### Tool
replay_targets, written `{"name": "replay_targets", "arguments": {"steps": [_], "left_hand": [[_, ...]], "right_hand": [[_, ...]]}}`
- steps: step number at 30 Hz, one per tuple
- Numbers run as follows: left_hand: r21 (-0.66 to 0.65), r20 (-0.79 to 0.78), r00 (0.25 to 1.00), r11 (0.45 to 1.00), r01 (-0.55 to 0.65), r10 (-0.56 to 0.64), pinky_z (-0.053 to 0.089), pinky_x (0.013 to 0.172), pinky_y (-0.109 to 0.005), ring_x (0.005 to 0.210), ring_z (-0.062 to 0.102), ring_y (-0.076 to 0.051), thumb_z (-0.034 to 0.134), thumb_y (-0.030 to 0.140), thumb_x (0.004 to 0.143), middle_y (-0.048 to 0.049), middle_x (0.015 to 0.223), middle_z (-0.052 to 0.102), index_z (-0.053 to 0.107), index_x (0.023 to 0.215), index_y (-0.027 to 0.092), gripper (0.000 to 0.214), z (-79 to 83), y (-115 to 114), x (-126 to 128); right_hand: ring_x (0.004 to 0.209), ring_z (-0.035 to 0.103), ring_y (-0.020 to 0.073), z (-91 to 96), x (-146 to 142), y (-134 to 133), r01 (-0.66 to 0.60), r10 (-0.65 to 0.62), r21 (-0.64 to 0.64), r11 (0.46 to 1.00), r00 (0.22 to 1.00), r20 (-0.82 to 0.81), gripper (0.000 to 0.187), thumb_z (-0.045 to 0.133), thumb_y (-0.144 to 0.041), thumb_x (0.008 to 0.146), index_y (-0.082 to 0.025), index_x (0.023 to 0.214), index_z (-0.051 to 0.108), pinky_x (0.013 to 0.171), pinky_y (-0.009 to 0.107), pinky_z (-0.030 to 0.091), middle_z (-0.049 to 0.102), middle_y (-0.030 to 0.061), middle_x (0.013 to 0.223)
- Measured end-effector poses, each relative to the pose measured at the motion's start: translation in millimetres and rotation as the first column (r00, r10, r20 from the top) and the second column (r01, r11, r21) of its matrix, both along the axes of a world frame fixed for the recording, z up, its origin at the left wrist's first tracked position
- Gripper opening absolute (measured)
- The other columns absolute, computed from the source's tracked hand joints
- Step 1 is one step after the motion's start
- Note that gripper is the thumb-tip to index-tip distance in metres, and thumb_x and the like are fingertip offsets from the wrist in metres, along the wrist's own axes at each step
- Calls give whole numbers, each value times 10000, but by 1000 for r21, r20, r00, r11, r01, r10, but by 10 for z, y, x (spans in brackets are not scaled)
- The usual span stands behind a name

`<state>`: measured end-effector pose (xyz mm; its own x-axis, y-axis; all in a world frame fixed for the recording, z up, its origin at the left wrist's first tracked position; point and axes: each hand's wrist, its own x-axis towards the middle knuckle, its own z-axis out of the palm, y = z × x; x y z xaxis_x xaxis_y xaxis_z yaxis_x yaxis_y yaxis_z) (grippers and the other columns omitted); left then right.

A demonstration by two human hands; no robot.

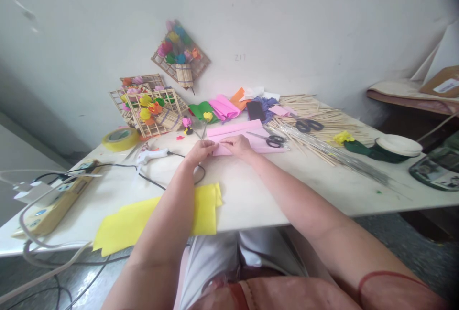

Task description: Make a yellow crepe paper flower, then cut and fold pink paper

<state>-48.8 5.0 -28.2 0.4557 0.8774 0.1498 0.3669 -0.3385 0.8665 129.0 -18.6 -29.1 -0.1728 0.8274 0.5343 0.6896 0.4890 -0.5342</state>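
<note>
A sheet of pink crepe paper (229,131), partly rolled at its far side, lies on the table before me. At its near left corner, my left hand (203,151) is closed in a pinch on the paper's edge. My right hand (237,145) rests over the sheet, thumb and fingers pinched on the same edge close to the left fingertips. Exactly how the paper sits between the fingers is too small to tell. Black-handled scissors (275,142) lie on the sheet, right of my right hand. A small yellow paper flower (208,116) stands just beyond my left hand.
Left are a glue gun (152,156), yellow tape roll (121,139) and power strip (53,202) with cables. Yellow paper (129,221) lies under my left forearm. Bamboo sticks (322,114), wires (344,164) and second scissors (309,124) lie right. Flower-decorated lattice panels (154,112) stand behind.
</note>
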Motion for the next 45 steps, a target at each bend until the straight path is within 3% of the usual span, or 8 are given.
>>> {"name": "replay_targets", "arguments": {"steps": [16,24,35,40,45], "left_hand": [[-165,118,993,986,39,-19,333,507,-210,520,426,-78,582,423,630,21,567,488,594,656,131,293,86,-92,6],[-177,205,978,984,8,29,398,529,-224,612,485,-115,539,335,629,-30,708,559,611,707,123,237,27,-27,-16],[-91,93,995,996,-20,28,403,547,-227,618,495,-124,533,355,639,-45,693,580,643,736,118,278,51,-29,-22],[-48,74,997,998,-31,35,400,547,-231,588,474,-113,536,352,652,-24,640,547,641,726,118,267,62,-19,-20],[-7,35,999,999,-36,36,414,561,-236,601,474,-119,540,355,657,-34,666,561,650,747,119,275,92,-42,-2]], "right_hand": [[951,601,137,-29,38,25,-101,89,43,994,973,212,267,494,-249,811,-311,1026,641,793,217,439,651,-38,1026],[870,594,145,-30,52,28,-135,84,105,985,917,389,340,441,-198,822,-299,1106,599,709,215,407,671,11,926],[916,586,131,-63,37,58,-186,160,88,979,957,243,299,460,-201,818,-289,1041,639,770,212,423,655,0,990],[949,588,141,-68,24,60,-167,162,67,984,984,71,296,482,-216,802,-246,1054,634,805,228,431,652,13,1035],[875,608,147,-51,6,69,-98,97,-51,994,995,-30,230,488,-251,799,-235,924,681,759,240,435,682,6,942]]}}
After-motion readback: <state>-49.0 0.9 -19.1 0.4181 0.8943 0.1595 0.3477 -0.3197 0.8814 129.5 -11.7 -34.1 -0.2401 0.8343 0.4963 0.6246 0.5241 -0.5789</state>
